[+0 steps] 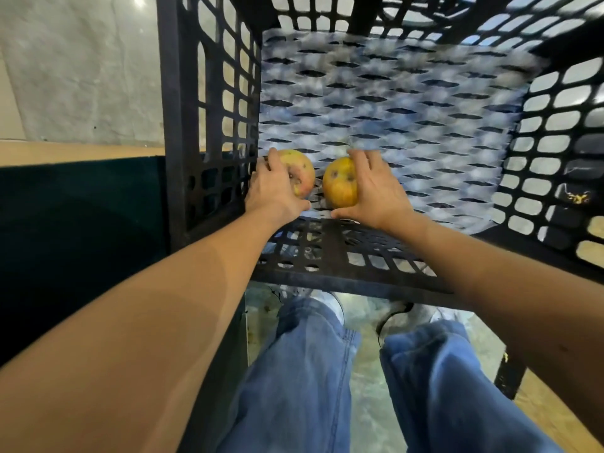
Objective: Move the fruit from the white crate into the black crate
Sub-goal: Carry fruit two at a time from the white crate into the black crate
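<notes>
Both my arms reach down into the black crate (183,125). My left hand (273,188) curls round a yellow-orange spotted fruit (302,176) at the crate's near left corner. Just beside it, my right hand (372,188) grips a second yellow-orange fruit (340,188) with dark spots. Both fruits sit low, at or just above the white foam netting (408,109) that lines the crate floor. The two fruits are a small gap apart. The white crate is not in view.
The black crate's lattice walls rise on all sides; its near wall (333,256) lies under my wrists. A dark green surface (81,240) is at the left. My legs in blue jeans (294,371) and shoes stand on the floor below.
</notes>
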